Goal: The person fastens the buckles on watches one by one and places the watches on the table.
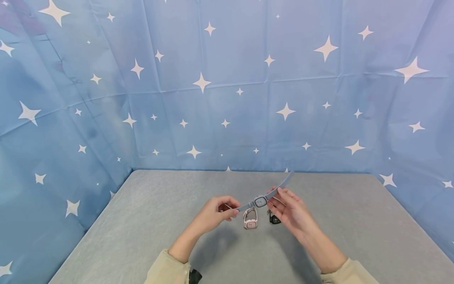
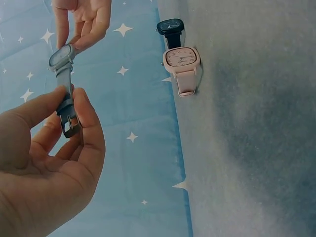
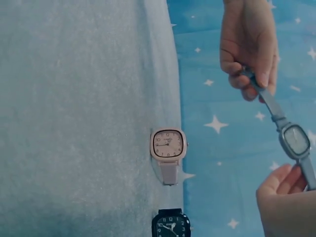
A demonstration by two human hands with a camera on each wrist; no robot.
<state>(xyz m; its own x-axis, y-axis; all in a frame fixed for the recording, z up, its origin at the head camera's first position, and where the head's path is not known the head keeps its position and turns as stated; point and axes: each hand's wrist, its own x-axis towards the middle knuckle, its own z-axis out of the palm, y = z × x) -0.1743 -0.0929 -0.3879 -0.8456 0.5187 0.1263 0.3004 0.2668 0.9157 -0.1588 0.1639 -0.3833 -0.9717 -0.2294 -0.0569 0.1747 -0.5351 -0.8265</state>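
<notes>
A blue-grey wristwatch (image 1: pixel 260 201) is stretched out unbuckled between both hands, above the table. My left hand (image 1: pixel 216 212) pinches the buckle end of its strap between thumb and fingers; the metal buckle (image 2: pixel 70 127) shows in the left wrist view. My right hand (image 1: pixel 292 211) pinches the other strap half close to the case, and the strap's free end sticks up beyond the fingers. Below lie a pink wristwatch (image 1: pixel 250 224) and a black wristwatch (image 1: pixel 274 219), the latter partly hidden behind my right hand in the head view.
The watches lie on a grey cloth-covered table (image 1: pixel 149 221). A blue curtain with white stars (image 1: pixel 227 98) hangs behind it and along the sides. Something small and black (image 1: pixel 195 276) shows by the left sleeve.
</notes>
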